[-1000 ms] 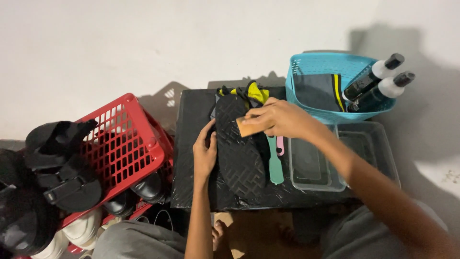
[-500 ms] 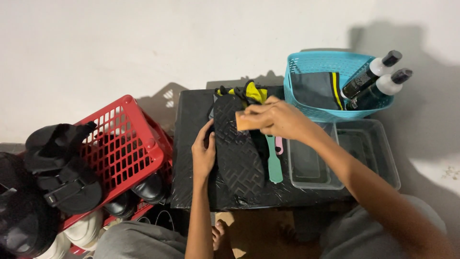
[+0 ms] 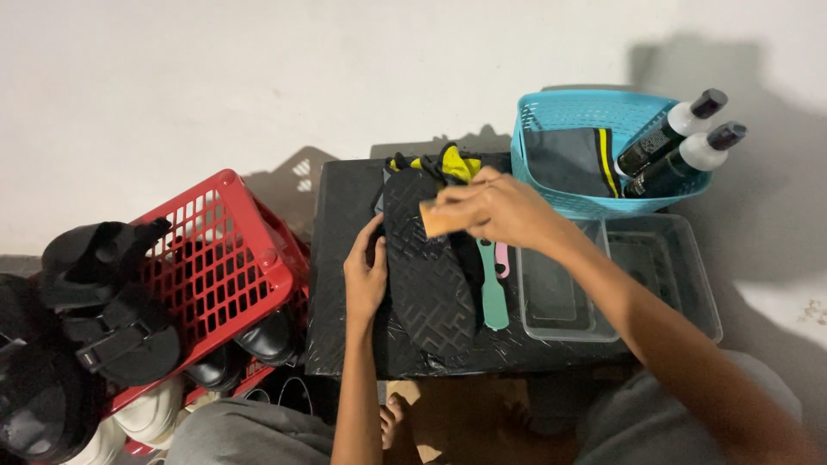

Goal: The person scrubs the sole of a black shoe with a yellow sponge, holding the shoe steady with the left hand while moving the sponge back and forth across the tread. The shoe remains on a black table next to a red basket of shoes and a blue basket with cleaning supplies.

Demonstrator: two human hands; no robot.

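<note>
Head view: we see our left hand [image 3: 365, 277] pressing flat on the edge of a black sandal [image 3: 428, 267] that lies sole-up on the black table [image 3: 345, 215], fingers open against it. Our right hand [image 3: 500, 209] has its grip closed on a small tan sponge block [image 3: 435, 218], which touches the sole near the heel end. Just beside the sandal lie a teal brush handle [image 3: 494, 297] and a pink one [image 3: 502, 258]. A clear plastic tray [image 3: 680, 284] stands at the right — behind it a blue basket [image 3: 551, 108] with two bottles [image 3: 680, 146]. A red basket [image 3: 233, 258] leans at the left, shoes [image 3: 95, 293] around it.
</note>
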